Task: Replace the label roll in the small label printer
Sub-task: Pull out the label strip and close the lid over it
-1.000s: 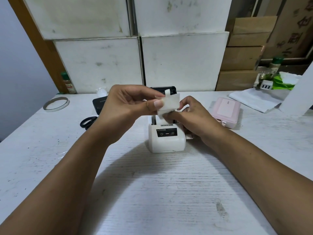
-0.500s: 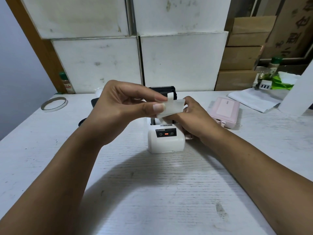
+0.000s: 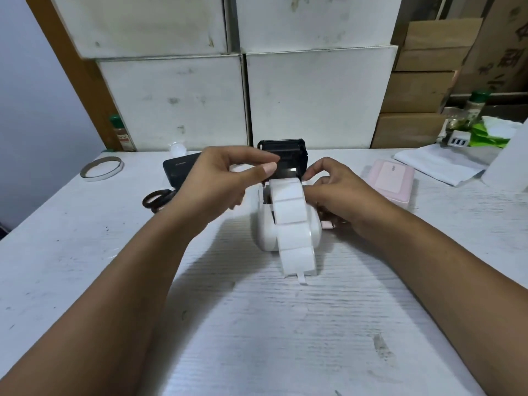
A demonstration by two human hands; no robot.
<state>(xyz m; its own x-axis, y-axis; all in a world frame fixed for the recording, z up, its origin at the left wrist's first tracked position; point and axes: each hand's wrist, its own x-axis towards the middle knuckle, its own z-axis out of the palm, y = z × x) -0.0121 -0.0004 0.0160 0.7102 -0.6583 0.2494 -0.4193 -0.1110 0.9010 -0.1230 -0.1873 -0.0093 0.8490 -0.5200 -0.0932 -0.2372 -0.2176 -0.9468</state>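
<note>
The label printer (image 3: pixel 288 221) stands on the white surface (image 3: pixel 257 324) with its black lid (image 3: pixel 283 155) raised at the rear. A strip of labels (image 3: pixel 291 224) runs out of the open bay, over the front of the body, and ends on the surface just in front of it. The roll itself is hidden in the bay; whether it is fully seated cannot be told.

Your left hand (image 3: pixel 225 187) hovers at the left of the bay, thumb and forefinger close together but gripping nothing. Your right hand (image 3: pixel 334 192) rests against the right side of the printer, fingers curled at the strip's edge; whether it pinches the strip cannot be told.

Hazards from this position:

- Skewed feed. The strip lies slightly off the centre line. Closing the lid on it this way would likely cause a jam.
- Excess slack. Several labels are drawn out. A loose strip may buckle under the lid.
- Peeling. Handling the strip's edge could lift a label from its backing and foul the roller.
- Printer shift. The body is light; steady it before pressing the lid down.
</note>
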